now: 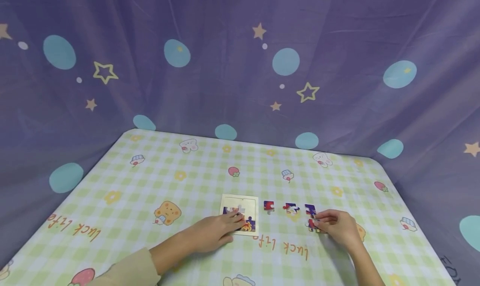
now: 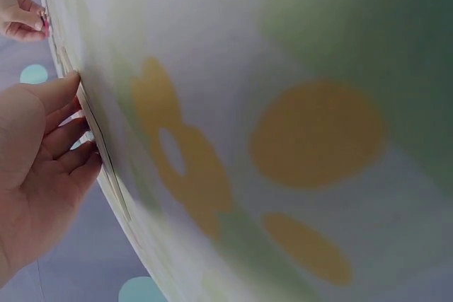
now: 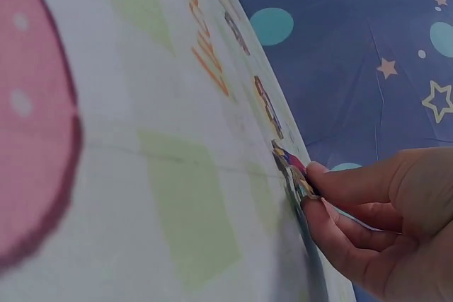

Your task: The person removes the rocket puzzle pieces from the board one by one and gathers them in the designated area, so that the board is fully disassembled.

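Observation:
A small wooden puzzle board lies on the table, with some purple, red and orange jigsaw pieces set in its lower part. The left hand rests on its left side, fingers fairly straight and covering part of the picture; the left wrist view shows the fingertips at the board's edge. To the right, the right hand pinches a colourful jigsaw piece between thumb and fingers, low over the tabletop. Just beyond that piece lies a purple jigsaw piece.
Two more loose jigsaw pieces lie between board and right hand: a red one and a purple-and-white one. A green-checked cloth with printed cartoons covers the table. Behind it hangs a purple curtain with stars and blue spots.

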